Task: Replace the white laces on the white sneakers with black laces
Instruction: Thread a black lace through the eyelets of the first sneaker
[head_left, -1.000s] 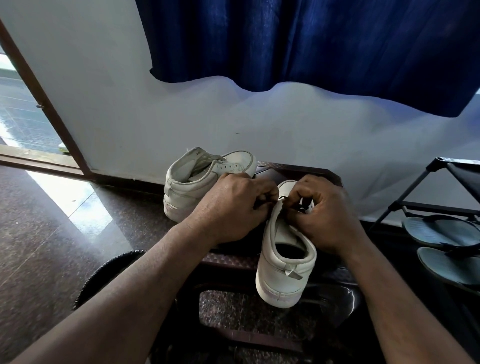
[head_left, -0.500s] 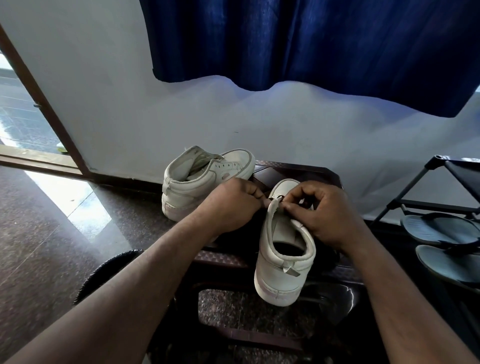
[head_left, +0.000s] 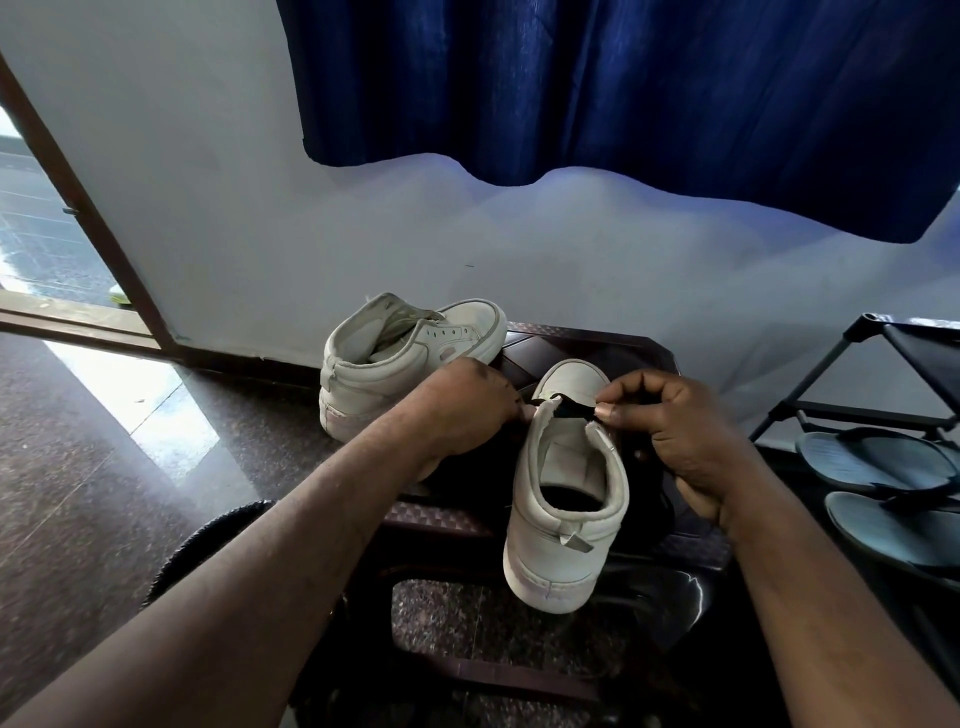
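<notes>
right hand (head_left: 691, 441) drawn rightward, black lace (head_left: 571, 410) exposed

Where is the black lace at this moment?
In the head view, the black lace stretches across the opening of the near sneaker, right of centre, its right end pinched by the right hand, with the left hand at its other end.

Home entryway, shoe rack (head_left: 878, 364) with sandals (head_left: 878, 462), blue curtain (head_left: 623, 88), doorway (head_left: 47, 234)

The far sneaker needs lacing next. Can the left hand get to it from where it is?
Probably yes: the left hand is right beside the far sneaker, nothing between them. It is busy at the near sneaker's black lace, though, which the right hand pinches.
</notes>
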